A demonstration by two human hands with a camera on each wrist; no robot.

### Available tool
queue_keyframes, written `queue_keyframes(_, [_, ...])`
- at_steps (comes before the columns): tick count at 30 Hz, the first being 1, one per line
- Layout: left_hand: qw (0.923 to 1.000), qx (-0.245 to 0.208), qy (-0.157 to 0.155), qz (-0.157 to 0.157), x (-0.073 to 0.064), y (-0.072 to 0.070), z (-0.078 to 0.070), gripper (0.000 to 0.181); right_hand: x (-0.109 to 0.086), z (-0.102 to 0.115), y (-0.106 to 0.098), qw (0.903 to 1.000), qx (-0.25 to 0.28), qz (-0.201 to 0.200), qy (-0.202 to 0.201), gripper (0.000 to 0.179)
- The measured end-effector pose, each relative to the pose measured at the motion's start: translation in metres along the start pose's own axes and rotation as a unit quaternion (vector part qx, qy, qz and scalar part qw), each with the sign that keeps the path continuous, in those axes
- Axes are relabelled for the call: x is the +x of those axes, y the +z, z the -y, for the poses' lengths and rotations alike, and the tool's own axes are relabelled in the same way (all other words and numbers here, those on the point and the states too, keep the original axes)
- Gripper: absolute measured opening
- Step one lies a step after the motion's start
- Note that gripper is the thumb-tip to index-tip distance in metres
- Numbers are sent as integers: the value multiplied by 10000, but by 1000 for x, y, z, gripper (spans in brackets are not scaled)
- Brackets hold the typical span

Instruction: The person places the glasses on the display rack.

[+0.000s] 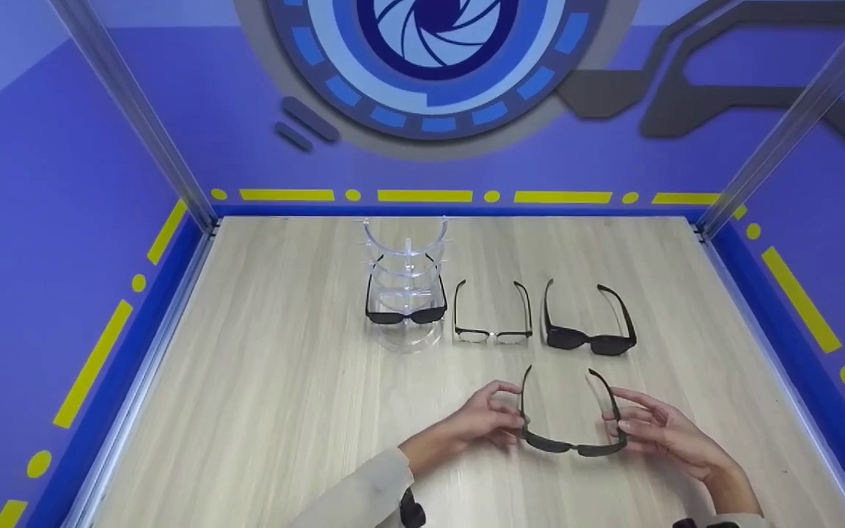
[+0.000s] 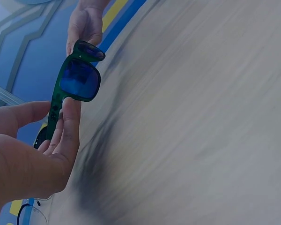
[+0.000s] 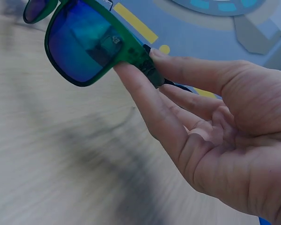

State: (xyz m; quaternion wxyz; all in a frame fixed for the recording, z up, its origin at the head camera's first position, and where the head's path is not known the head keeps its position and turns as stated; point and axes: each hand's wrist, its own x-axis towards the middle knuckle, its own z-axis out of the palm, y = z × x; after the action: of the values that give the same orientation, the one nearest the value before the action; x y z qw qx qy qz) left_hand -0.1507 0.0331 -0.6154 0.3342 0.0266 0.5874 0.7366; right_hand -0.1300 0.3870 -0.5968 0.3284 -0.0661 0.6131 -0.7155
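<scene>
1. Green-framed sunglasses (image 2: 78, 79), one pair, located at the near side of the worktop (image 1: 283, 411), right of centre. Temples unfolded, pointing toward the rear wall; lens front turned to the wearer. From the shadows I judge them held clear of the wood.

2. Left hand (image 1: 485, 416): grip closed to a light pinch, thumb and fingers either side of the left temple, close behind the front.

3. Right hand (image 1: 668, 436): grip likewise narrowed, pinching the right hinge corner.

4. Key relation: the frame's long axis runs crosswise between the two grips, its right end slightly closer to the wearer. Neither hand is nearer; both touch. I judge that any shift turns on keeping those two ends level.

5. Clear display stand (image 1: 408, 346), farther off and to the left, on the left hand's side; dark sunglasses (image 1: 428, 315) at its lower part.

6. Beside it, rightward: half-rim glasses (image 1: 494, 334), then thick black sunglasses (image 1: 590, 342).

7. View differences: from the head I get only dark lenses, plus the whole stand. Both wrist views give me green plastic and blue mirroring; the right wrist alone shows a small pale lens mark (image 3: 115, 40).
</scene>
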Motion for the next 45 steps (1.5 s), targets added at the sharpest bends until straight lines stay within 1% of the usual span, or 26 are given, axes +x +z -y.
queue_keyframes(4, [10000,7,35,-78,-3,-3,-2,50,4,0,4,9998,-124,-119,113,57])
queue_keyframes(8, [10000,49,28,-72,-6,-5,-2,52,7,-1,7,9994,-205,-174,210,58])
queue_keyframes(14, [9998,14,152,97,-10,-13,0,62,12,0,13,9999,-162,-14,10,57])
queue_keyframes(21, [9998,-73,177,-74,-21,-30,-2,66,29,1,26,9998,-4,166,-131,58])
queue_keyframes(25, [9996,-154,221,-107,-28,-39,-4,68,39,3,33,9994,45,268,-236,58])
queue_keyframes(30, [9994,-159,263,-164,-35,-47,-6,70,48,7,42,9996,-12,197,-191,62])
queue_keyframes(33, [9992,-155,288,-216,-39,-51,-8,72,53,7,48,9999,-57,53,-121,66])
queue_keyframes(37, [9990,-161,279,-304,-44,-58,-10,72,59,7,57,9996,-254,-133,-41,70])
queue_keyframes(41, [9988,-136,291,-371,-50,-64,-12,73,61,6,65,9987,-489,-170,24,73])
queue_keyframes(45, [9987,-101,272,-418,-56,-70,-13,73,63,5,72,9986,-516,-106,65,76])
